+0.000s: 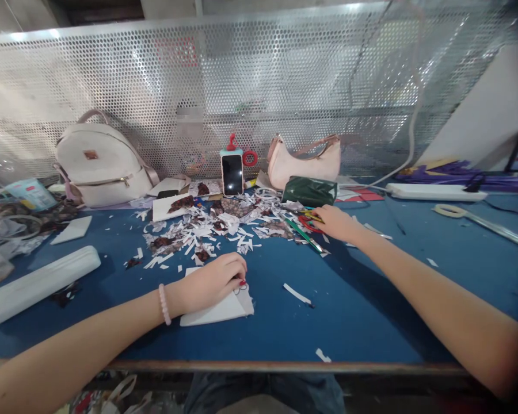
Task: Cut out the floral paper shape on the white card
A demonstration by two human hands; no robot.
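Resting near the front of the worktop (354, 322), a white pad (207, 315) carries a small pale piece (243, 300) at its right-hand end, the apparent object of work. The left hand (216, 280) lies over the pad, thumb and fingers bent close together at the piece; whether they actually pinch it cannot be told. The right hand (335, 223) reaches farther back, its fingers bent over a red-handled tool (307, 223); how firmly they close is hidden. Progress is judged partial: the heap of paper scraps (237, 221) suggests that much cutting is done, whereas the small piece, lying beneath the left hand, seems to await further handling, and the tool is not yet at the pad. A green-handled tool (303, 234) lies just beside the red one, in front of a dark green pouch (309, 191). Bare blue surface extends between the pad and the right forearm, interrupted by a white strip (297, 294) and, near the front edge, a loose scrap (323, 355). Movement is freest here; toward the rear, the scraps, a propped phone (232, 175), a pale backpack (101, 164) and a pale handbag (304, 163) crowd the space before a perforated metal screen (259, 80).
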